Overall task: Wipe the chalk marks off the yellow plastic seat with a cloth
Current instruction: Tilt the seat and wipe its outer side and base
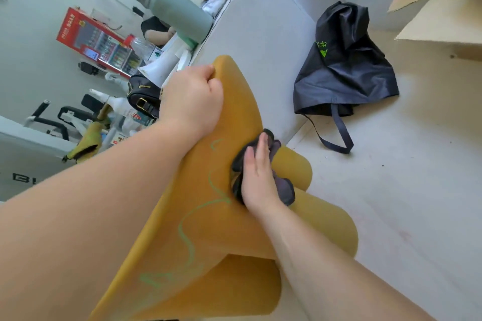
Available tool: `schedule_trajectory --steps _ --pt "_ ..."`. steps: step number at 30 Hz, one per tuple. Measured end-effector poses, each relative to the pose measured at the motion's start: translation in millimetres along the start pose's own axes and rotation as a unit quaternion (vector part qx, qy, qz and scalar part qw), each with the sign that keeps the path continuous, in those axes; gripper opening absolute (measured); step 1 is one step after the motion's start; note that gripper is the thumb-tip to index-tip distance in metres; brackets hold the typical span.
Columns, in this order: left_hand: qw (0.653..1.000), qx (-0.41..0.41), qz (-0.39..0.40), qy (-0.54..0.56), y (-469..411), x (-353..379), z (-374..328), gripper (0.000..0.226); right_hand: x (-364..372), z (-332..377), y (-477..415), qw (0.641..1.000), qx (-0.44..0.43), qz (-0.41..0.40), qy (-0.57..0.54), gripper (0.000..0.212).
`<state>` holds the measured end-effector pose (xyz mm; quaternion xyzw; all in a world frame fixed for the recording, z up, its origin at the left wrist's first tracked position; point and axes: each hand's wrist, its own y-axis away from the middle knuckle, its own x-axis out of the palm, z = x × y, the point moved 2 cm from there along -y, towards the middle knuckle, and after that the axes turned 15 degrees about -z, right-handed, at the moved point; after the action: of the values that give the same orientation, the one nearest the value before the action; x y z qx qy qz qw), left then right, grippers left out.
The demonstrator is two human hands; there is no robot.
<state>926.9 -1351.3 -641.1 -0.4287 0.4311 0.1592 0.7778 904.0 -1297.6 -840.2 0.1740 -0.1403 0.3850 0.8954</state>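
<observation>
The yellow plastic seat (pixel 208 237) fills the middle of the head view, its round legs showing at the right. Pale green chalk marks (pixel 186 240) wind along its top surface from near to far. My left hand (pixel 193 101) grips the seat's far rim, fingers curled over the edge. My right hand (pixel 257 177) lies flat on a dark grey cloth (pixel 283 187), pressing it against the seat's right side, just beside the chalk line. Part of the cloth is hidden under the palm.
A grey partition wall (pixel 260 41) stands just beyond the seat. A dark bag (pixel 344 68) lies on the pale floor at the right. Cardboard boxes (pixel 443 23) sit at the upper right. A green flask (pixel 177 10) and a black handbag (pixel 144 99) rest on the desk at the left.
</observation>
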Motion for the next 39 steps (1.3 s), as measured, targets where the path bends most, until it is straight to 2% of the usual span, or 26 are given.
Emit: schedule_trajectory --steps 2,4,7,9,12,14,16,19,23,25,29,32,34,37,39 --pt "0.999 0.010 -0.027 -0.026 6 -7 2 0.036 -3 -23 46 0.986 -0.098 -0.018 0.131 0.068" --pt "1.000 0.001 -0.025 -0.007 20 -18 7 0.043 -5 -42 63 0.976 -0.127 -0.057 0.168 0.075" --pt "0.999 0.026 0.004 0.032 62 -47 32 0.047 -8 -55 70 0.976 -0.118 -0.084 0.164 0.073" --pt "0.998 0.053 -0.004 0.040 99 -64 56 0.047 -14 -74 84 0.973 -0.109 -0.096 0.179 0.074" --pt "0.997 0.030 -0.010 0.074 150 -77 87 0.049 -20 -112 112 0.967 -0.062 -0.114 0.220 0.071" --pt "0.995 0.005 0.003 0.100 169 -76 101 0.051 -13 -122 120 0.969 -0.024 -0.126 0.210 0.063" --pt "0.993 -0.006 0.012 0.116 177 -72 110 0.049 -3 -109 119 0.973 -0.009 -0.141 0.181 0.062" --pt "0.989 -0.009 0.014 0.144 175 -67 112 0.045 8 -72 109 0.975 -0.060 -0.146 0.155 0.058" --pt "0.985 0.033 -0.020 0.168 157 -62 100 0.036 16 0 76 0.984 -0.122 -0.093 0.094 0.060" --pt "0.981 0.017 -0.032 0.193 148 -57 98 0.029 19 31 67 0.987 -0.143 -0.070 0.038 0.063" --pt "0.970 0.007 -0.016 0.241 144 -50 99 0.031 28 62 78 0.954 -0.294 -0.056 0.008 0.068" --pt "0.962 -0.019 -0.005 0.272 145 -53 98 0.029 25 52 59 0.933 -0.351 -0.075 0.013 0.065" --pt "0.959 -0.056 0.002 0.276 146 -52 98 0.029 19 34 32 0.950 -0.295 -0.098 0.003 0.066" --pt "0.965 -0.066 0.004 0.255 147 -53 99 0.030 14 16 7 0.989 -0.115 -0.085 -0.035 0.064" --pt "0.968 -0.053 -0.002 0.244 147 -53 98 0.030 14 23 16 0.994 -0.076 -0.076 -0.023 0.063"
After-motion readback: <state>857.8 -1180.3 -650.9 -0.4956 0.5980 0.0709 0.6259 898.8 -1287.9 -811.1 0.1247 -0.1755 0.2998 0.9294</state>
